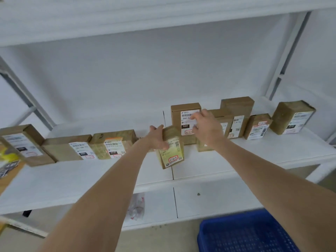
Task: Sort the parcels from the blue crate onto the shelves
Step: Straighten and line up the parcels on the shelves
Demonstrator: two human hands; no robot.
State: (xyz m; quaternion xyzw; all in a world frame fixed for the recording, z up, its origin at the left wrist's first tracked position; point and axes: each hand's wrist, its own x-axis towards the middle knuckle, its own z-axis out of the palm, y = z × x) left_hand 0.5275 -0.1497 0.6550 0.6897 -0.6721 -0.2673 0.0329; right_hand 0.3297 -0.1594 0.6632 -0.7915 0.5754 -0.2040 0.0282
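My left hand (157,137) grips a small brown parcel (171,151) with a yellowish label, holding it tilted over the white shelf (236,160). My right hand (205,127) reaches out with its fingers spread in front of an upright parcel marked 060 (185,113) and holds nothing. Whether the fingertips touch that parcel cannot be told. A row of labelled brown parcels stands along the back of the shelf, several on the left (80,148) and several on the right (292,117). The blue crate (245,233) sits on the floor at the lower right.
The upper shelf board (127,19) hangs overhead. Grey and white uprights (289,51) frame the shelf's right side. A lower shelf (209,200) holds a clear plastic bag (137,206). At the far left edge is a blurred orange and yellow object (7,160).
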